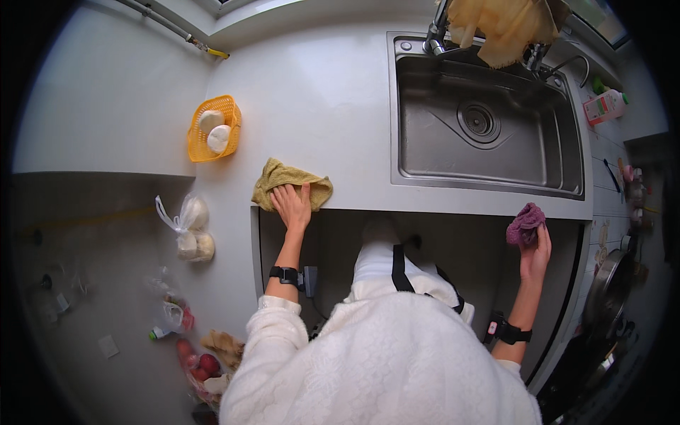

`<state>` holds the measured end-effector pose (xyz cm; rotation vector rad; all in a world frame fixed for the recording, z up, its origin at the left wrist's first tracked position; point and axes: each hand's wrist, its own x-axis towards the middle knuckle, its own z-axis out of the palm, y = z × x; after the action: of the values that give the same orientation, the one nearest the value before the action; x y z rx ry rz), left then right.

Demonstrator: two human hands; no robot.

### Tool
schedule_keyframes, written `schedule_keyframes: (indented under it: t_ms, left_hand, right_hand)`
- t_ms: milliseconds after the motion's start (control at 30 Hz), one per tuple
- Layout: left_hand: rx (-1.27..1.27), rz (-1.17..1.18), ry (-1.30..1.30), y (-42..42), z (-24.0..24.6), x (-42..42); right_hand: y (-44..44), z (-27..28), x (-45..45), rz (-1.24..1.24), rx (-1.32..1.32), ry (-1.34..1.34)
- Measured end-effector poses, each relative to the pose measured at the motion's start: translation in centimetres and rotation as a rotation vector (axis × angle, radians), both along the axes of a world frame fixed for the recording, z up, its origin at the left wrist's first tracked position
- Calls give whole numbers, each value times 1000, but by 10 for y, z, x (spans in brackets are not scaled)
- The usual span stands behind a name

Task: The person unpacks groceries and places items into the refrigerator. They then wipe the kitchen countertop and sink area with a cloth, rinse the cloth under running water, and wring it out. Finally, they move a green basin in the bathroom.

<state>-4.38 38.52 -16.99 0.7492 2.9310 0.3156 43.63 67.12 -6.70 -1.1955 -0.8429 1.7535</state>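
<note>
My left hand [291, 204] lies flat, fingers spread, on a yellow-green cloth [276, 175] at the counter's front edge. The cloth is bunched, with a fold standing up beside my thumb. At the right, my right hand [534, 252] holds a crumpled purple cloth [525, 223] between thumb and fingers, just in front of the counter edge below the sink. The stainless steel sink [441, 154] has a round drain, and nothing lies in its basin. Over the faucet [436, 32] hangs a pale yellow cloth [499, 26].
An orange plastic basket [237, 125] with two white round items stands back left. Nearer are a tied clear bag [194, 228] of pale round items and a bag of red fruit [204, 366]. A pink bottle [605, 107] stands right of the sink; a metal pan [608, 287] is far right.
</note>
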Motion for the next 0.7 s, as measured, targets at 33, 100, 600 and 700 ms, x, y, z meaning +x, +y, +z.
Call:
schedule_keyframes:
  t_ms: [33, 100, 600, 700]
  left_hand:
    - [-66, 85, -9, 9, -3, -14]
    - [-50, 133, 166, 29, -9, -28]
    - [236, -796, 152, 276, 3, 22]
    - [291, -784, 96, 240, 2, 34]
  right_hand:
    - [6, 3, -10, 36, 5, -6]
    - [14, 8, -26, 49, 16, -18]
    - [14, 19, -12, -117, 47, -134]
    - [16, 15, -10, -141, 41, -133]
